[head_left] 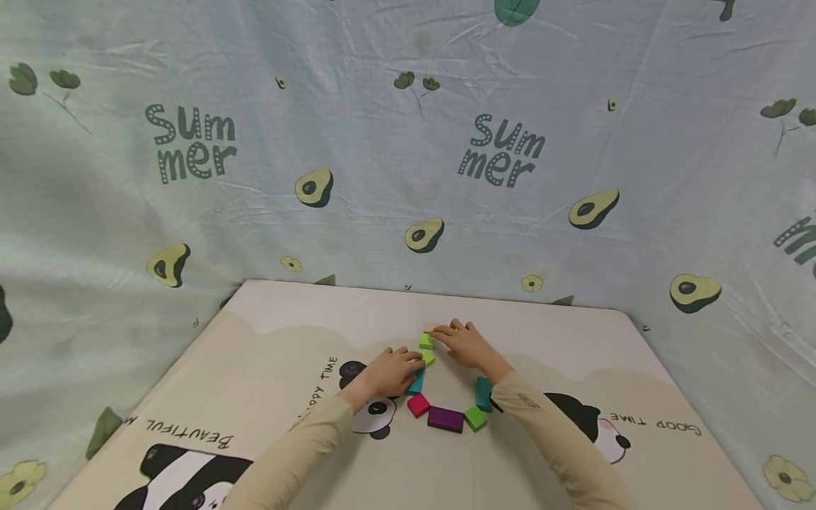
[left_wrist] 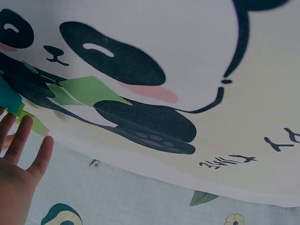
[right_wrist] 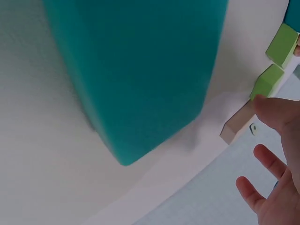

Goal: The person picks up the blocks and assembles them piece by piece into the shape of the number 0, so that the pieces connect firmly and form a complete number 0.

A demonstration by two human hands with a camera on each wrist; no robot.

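Nearest on the panda-printed worktop (head_left: 255, 340), mid-width, lies a purple block (head_left: 445, 419), between a red block (head_left: 418, 405) on the left and a green block (head_left: 475, 418). Beyond these sit a left teal block (head_left: 416, 384) and a right teal block (head_left: 484, 394). The left hand (head_left: 392, 373) reaches over the left one, fingers loose and spread. Towards the far edge, two lime blocks (head_left: 426, 341) adjoin a beige block (right_wrist: 238, 121); the right hand (head_left: 468, 347) touches the farther lime one, whether pinching I cannot tell. Past the far edge hangs an avocado-printed cloth (head_left: 357, 127).
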